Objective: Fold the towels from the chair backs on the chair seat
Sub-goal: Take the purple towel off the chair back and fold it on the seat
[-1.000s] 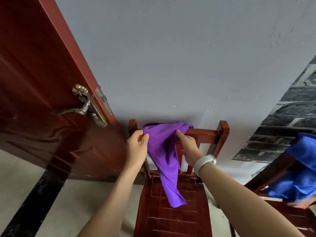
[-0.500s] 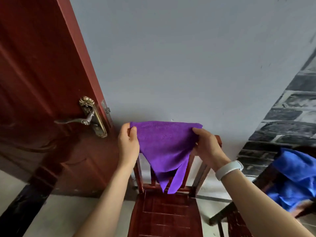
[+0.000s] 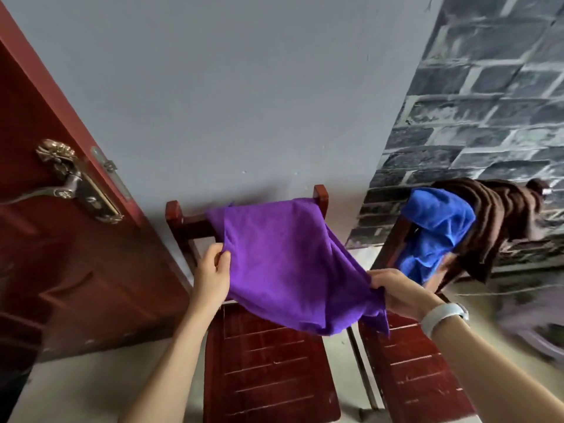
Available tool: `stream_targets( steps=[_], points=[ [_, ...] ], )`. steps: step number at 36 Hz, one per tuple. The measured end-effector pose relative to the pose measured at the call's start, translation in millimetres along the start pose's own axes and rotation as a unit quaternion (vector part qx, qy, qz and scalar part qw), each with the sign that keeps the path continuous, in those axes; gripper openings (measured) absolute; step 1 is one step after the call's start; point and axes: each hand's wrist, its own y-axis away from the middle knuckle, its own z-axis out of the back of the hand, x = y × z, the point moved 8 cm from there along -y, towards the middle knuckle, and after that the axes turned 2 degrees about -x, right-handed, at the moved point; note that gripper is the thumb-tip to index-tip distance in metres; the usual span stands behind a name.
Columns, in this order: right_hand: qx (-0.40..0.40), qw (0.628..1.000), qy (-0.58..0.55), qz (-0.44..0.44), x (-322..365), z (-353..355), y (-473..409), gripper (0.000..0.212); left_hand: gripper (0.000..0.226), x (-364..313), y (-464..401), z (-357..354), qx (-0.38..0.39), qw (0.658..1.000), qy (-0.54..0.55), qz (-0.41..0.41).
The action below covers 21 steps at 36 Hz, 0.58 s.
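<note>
A purple towel point(image 3: 283, 264) is spread in the air above the seat point(image 3: 268, 364) of a dark red wooden chair. My left hand point(image 3: 212, 273) pinches its left edge. My right hand point(image 3: 396, 293), with a white band on the wrist, grips its lower right corner. The towel's far edge reaches the chair's back rail point(image 3: 189, 222) and hides most of it. On the back of a second chair to the right hang a blue towel point(image 3: 433, 230) and a brown towel point(image 3: 500, 221).
The second chair's seat point(image 3: 409, 370) stands right beside the first one. A dark red door point(image 3: 61, 239) with a brass handle point(image 3: 70, 184) is on the left. A grey wall is behind; brick-patterned wall point(image 3: 488, 102) on the right.
The towel has come off the chair back and been spread wide. Both hands moved down and toward me, the right hand farther right. The view turned right, showing the second chair's towels.
</note>
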Motion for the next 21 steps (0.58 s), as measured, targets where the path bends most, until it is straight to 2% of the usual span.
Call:
stream_targets(
  steps=[4,7,9,11,13,15,19,21],
  points=[
    [0.028,0.999,-0.006,-0.039,-39.0,-5.2,6.4,0.016,0.012,19.2,37.1,-5.0,0.031,0.999,-0.010,0.019],
    [0.091,0.994,0.024,-0.059,-54.4,-15.7,15.0,0.027,0.010,31.0,67.5,-5.4,0.036,0.998,-0.009,0.056],
    [0.109,0.990,0.082,-0.030,-55.3,-18.7,23.3,0.024,0.016,38.4,84.2,-4.5,0.031,0.995,-0.011,0.093],
    [0.094,0.988,0.123,0.022,-57.2,-14.5,28.5,0.016,0.023,44.7,101.3,-5.8,0.032,0.991,-0.044,0.124],
    [0.081,0.984,0.154,0.047,-66.2,-9.4,34.4,0.016,0.021,52.3,118.4,-10.7,0.042,0.987,-0.073,0.136],
    [0.076,0.983,0.161,0.049,-79.4,-3.9,40.1,0.018,0.014,58.4,136.2,-13.3,0.045,0.984,-0.096,0.140],
    [0.031,0.994,0.105,0.014,-105.5,17.1,48.9,0.025,0.019,68.1,165.9,-11.7,0.040,0.979,-0.115,0.161],
    [0.043,0.989,0.139,0.013,-111.9,21.9,57.3,0.026,0.015,71.5,178.8,-10.9,0.045,0.974,-0.107,0.194]
  ],
)
